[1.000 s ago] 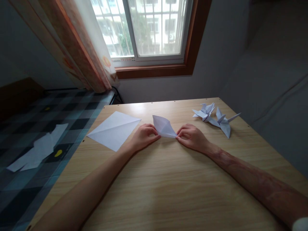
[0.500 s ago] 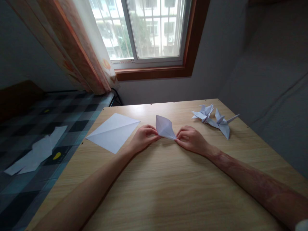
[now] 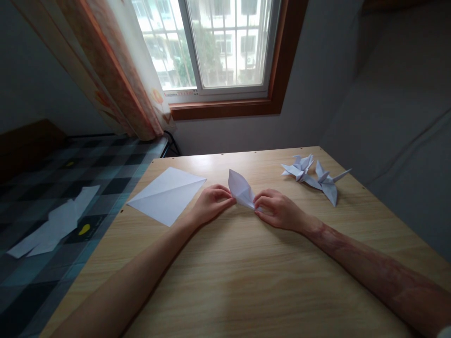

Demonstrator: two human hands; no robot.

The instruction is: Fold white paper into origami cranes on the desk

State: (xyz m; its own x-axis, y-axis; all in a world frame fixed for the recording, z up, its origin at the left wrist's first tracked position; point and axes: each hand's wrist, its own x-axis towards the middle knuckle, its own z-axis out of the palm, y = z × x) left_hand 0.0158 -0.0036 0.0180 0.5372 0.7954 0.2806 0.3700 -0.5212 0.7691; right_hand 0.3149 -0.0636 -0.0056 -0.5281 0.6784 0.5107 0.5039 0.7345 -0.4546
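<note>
A small piece of folded white paper [image 3: 241, 189] is held between my two hands over the middle of the table, one of its flaps standing up toward the window. My left hand [image 3: 214, 201] pinches its left corner between thumb and fingers. On the other side, my right hand [image 3: 276, 208] pinches the lower right end, and the fingers cover that tip. Left of my left hand lies a flat white paper square [image 3: 167, 195] with a diagonal crease. Folded paper cranes [image 3: 300, 168] rest together at the far right, beyond my right hand.
The light wooden table [image 3: 225, 277] ends at a wall under a window [image 3: 229, 47]. At the left, a bed with a checked cover [image 3: 31, 300] carries white paper scraps [image 3: 58, 223]. An orange patterned curtain [image 3: 130, 84] hangs beside the window.
My right hand has shifted slightly left and inward along the folded paper's right end. The upright flap looks narrower and more curved. My left hand keeps its pinch in nearly the same place.
</note>
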